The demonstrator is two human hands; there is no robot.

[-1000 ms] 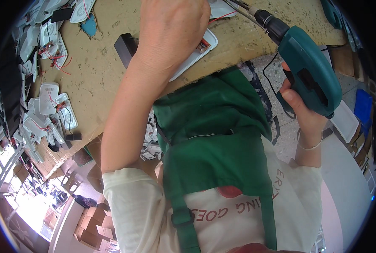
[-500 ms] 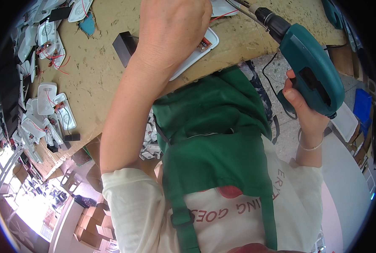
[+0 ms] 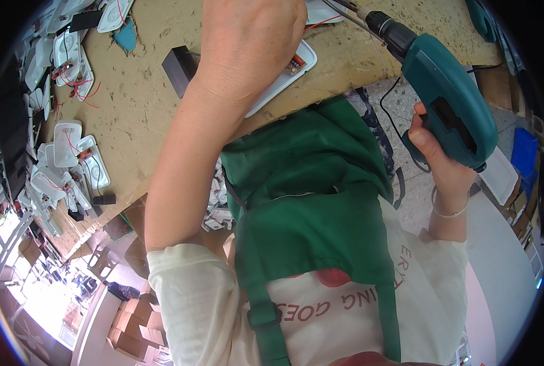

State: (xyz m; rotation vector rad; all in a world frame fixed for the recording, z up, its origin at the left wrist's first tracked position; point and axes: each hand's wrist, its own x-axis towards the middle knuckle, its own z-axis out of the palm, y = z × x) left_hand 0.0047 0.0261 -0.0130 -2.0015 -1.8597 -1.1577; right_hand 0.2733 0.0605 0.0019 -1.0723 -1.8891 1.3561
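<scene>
My right hand (image 3: 434, 149) is wrapped round the handle of a teal power drill (image 3: 446, 91) with a black chuck. The drill points up and left, and its bit runs toward the top edge of the picture. My left hand (image 3: 250, 46) lies over a white plastic housing (image 3: 277, 87) at the table's near edge. Its fingers are cut off by the top edge and hidden behind the back of the hand. A small reddish-brown circuit part (image 3: 295, 63) shows inside the housing. Beside my left wrist stands a black box (image 3: 179, 70) with a thin wire.
White housings (image 3: 67, 143) with red wires and black boxes are piled along the left of the worn table (image 3: 131, 113). Another white part (image 3: 327, 12) lies by the drill bit. A black cord (image 3: 389, 100) hangs near the drill. A blue bin (image 3: 524, 152) and cardboard boxes stand lower down.
The drill has shifted very slightly up and to the left. My left hand stays where it was over the housing.
</scene>
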